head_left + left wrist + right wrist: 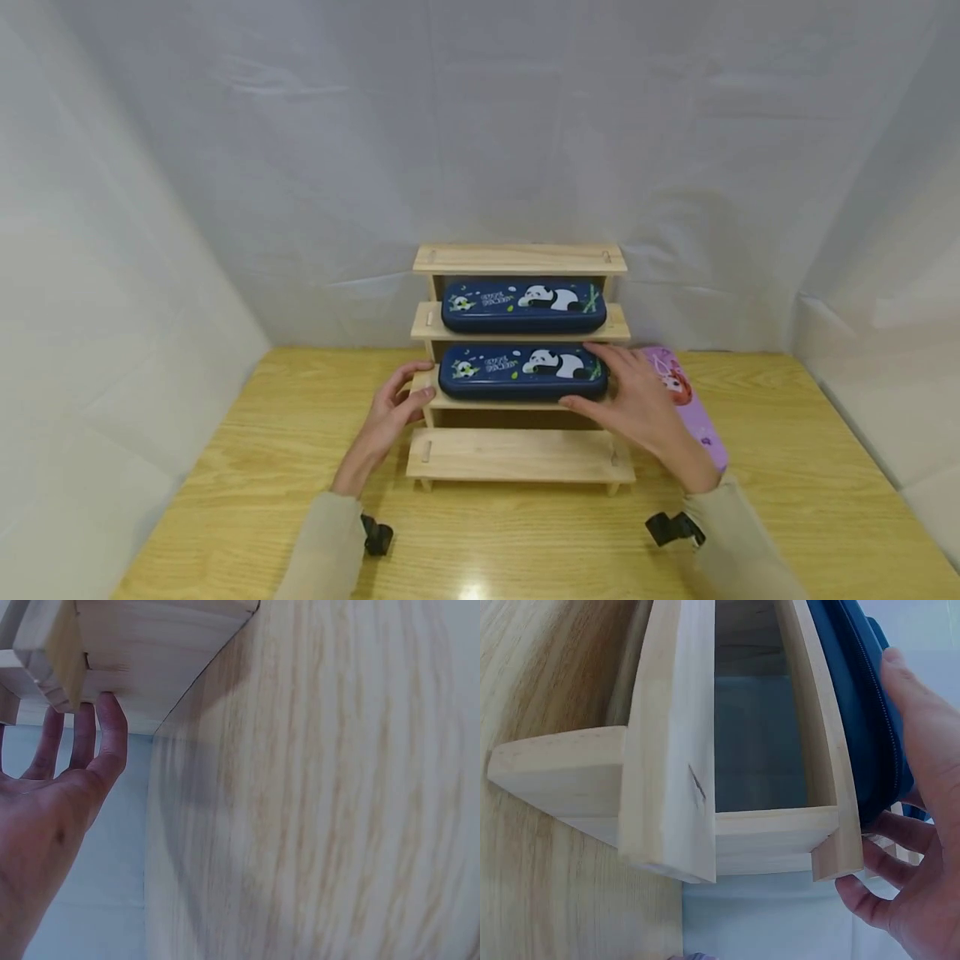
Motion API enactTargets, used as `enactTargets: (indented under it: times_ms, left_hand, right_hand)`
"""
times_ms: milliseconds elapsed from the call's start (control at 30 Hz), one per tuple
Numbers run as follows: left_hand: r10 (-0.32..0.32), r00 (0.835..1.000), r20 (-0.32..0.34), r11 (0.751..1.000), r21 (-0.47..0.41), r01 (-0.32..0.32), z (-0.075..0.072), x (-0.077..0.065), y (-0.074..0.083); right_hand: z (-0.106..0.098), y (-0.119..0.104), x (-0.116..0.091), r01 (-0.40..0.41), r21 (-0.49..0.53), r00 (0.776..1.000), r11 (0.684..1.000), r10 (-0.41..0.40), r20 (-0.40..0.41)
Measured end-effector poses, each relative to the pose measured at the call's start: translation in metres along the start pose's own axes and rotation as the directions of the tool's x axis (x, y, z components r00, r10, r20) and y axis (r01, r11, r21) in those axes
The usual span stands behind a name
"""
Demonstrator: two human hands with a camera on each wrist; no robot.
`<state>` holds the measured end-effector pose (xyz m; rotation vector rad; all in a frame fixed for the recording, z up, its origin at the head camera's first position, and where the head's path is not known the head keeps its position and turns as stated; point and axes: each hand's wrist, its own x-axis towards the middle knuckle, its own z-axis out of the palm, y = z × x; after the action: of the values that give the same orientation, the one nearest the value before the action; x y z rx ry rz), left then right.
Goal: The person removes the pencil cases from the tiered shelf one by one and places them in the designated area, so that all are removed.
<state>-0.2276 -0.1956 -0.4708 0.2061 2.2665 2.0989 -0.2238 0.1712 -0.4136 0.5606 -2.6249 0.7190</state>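
Observation:
A stepped wooden rack (517, 456) stands on the table. On its second step from the bottom lies a dark blue pencil case (487, 385) with a panda print. My right hand (647, 406) grips this case by its right end, thumb along the front and fingers behind. The right wrist view shows the zipped side of the case (866, 727) beside the thumb. My left hand (385, 422) holds the left end of the same step, with its fingertips against the rack's side in the left wrist view. A matching pencil case (510, 322) rests one step higher.
A purple case (701, 421) with a cartoon picture lies on the table to the right of the rack, partly behind my right hand. The wooden table (300, 433) is bordered by white sheeting (525, 150) at the back and sides. The rack's top and bottom steps are bare.

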Motion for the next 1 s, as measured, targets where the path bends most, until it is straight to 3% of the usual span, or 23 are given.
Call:
enactTargets:
  times_ms: [233, 633, 1000]
  left_hand:
    - [0.001, 1.000, -0.002, 1.000, 0.004, -0.001, 0.000, 0.000, 0.000]
    - [-0.004, 1.000, -0.013, 1.000, 0.008, 0.004, 0.000, 0.000, 0.001]
    - [0.006, 1.000, 0.001, 1.000, 0.022, -0.006, -0.002, 0.000, 0.000]
  right_hand:
    - [0.003, 0.000, 0.001, -0.019, 0.073, 1.000, 0.997, 0.019, -0.007]
    - [0.001, 0.002, -0.006, -0.086, 0.231, 0.995, 0.969, 0.069, 0.078]
    - [-0.001, 0.012, -0.021, -0.036, 0.280, 0.999, 0.959, 0.027, 0.036]
